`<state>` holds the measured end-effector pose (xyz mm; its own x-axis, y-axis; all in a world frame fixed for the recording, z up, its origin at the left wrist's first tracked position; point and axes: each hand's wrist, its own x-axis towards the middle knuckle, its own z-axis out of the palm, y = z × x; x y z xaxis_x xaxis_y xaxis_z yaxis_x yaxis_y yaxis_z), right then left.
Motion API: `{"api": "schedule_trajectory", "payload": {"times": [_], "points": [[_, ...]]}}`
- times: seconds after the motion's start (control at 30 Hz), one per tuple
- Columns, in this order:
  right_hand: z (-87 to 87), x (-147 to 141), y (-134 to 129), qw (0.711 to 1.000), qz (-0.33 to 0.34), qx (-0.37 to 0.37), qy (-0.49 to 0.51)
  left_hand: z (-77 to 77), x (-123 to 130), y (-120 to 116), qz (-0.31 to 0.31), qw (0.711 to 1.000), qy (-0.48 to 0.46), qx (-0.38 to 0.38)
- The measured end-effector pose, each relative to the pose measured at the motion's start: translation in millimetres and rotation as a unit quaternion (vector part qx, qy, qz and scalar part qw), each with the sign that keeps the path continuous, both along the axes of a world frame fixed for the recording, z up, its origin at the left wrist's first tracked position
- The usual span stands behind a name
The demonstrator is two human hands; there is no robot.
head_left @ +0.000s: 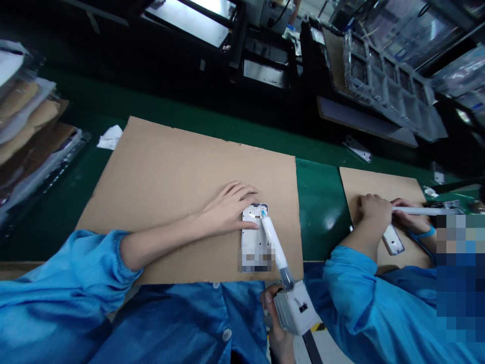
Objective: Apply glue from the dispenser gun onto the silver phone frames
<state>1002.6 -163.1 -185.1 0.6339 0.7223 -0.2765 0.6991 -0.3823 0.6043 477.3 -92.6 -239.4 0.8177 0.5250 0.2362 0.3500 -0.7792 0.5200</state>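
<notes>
Head: white panel [249,238] lengthwise, front to back

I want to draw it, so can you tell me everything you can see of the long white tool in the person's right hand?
The white tool looks plastic: a boxy body with a dark slot, a greyish section, then a slim tube ending in a blue tip. It slants, tip up and left. The right hand holds the body. The tip is at the upper part of the phone frame; I can't tell whether they touch.
</notes>
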Motion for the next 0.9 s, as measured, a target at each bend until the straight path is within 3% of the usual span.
{"api": "schedule_trajectory", "payload": {"times": [0.47,0.67,0.77,0.83,0.9], "points": [[11.8,-18.4,1.5,1.000,-0.006,-0.006,0.008,5.0,-1.1,-3.7,0.000,1.000,-0.001,-0.008],[9.6,-18.5,2.4,1.000,-0.006,0.006,0.025,11.4,-6.1,-4.5,-0.057,0.997,0.058,-0.018],[4.7,-14.7,3.2,0.999,-0.006,0.022,0.036,18.7,-5.2,7.3,0.099,0.995,0.004,0.017],[3.0,-8.7,1.2,0.998,-0.008,0.038,0.039,27.6,-6.5,15.6,0.202,0.976,-0.062,0.060],[3.3,-0.4,-4.0,0.997,-0.008,0.060,0.043,36.7,-11.4,18.5,0.217,0.967,-0.094,0.095]]}}
